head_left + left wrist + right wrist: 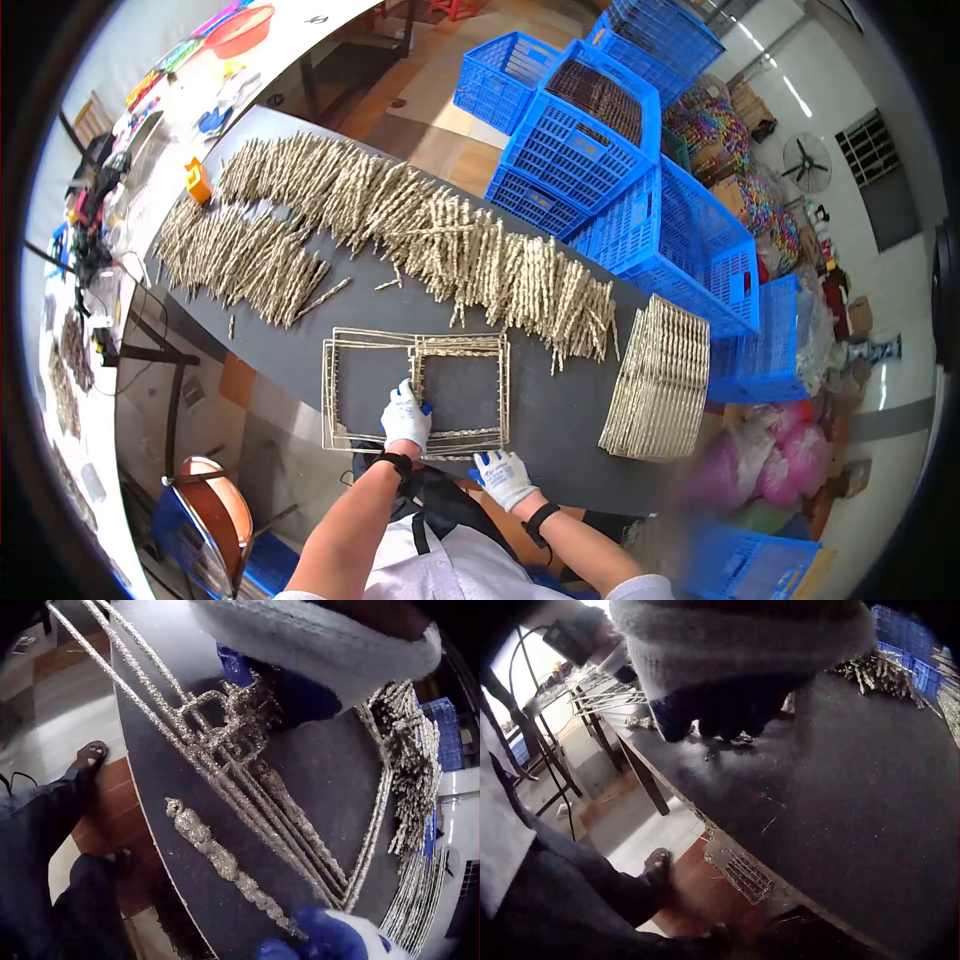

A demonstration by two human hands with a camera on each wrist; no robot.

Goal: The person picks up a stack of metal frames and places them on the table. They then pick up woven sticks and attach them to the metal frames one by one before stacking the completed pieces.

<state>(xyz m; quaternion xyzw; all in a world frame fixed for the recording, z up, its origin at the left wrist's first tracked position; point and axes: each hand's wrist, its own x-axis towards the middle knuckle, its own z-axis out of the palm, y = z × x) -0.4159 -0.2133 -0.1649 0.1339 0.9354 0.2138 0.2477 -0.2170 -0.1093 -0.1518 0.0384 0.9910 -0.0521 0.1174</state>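
Gold, glittery frames [455,343] lie flat on the dark counter [560,410] near its front edge. They are rectangles of thin twisted bars, several laid over each other and slightly offset. Just in front of them lies one loose stick [217,855] of the same glittery twist, knobbly and thicker than the frame bars.

The left hand [406,416], in a white glove with blue tips, rests on the frames where the smaller ones overlap the larger. I cannot tell whether it grips the bars or only presses on them. The right hand [503,478], gloved the same, sits at the counter's edge with its fingers curled down over one end of the stick.

The head view alone shows the whole layout: the long pile [400,215] of loose sticks across the counter, a stack [660,380] of finished frames at the right end, and blue crates [590,130] beyond. The stick shows clearly only in the left wrist view. The right wrist view shows curled blue fingertips with glitter under them.

The stick lies flat, its long axis along the counter's front edge and parallel to the frames' near bars. The frames' longer sides run the same way.
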